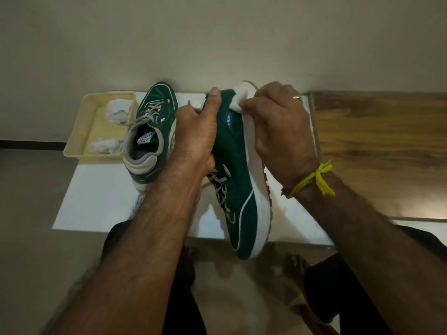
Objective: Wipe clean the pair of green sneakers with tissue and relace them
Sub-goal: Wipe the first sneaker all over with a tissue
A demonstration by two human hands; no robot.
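Green sneaker [238,151] gripped by left hand [197,131]; right hand [275,119] pinching tissue [239,97].

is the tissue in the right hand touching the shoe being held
Touching: the head view shows the tissue in the right hand pressed against the held sneaker.
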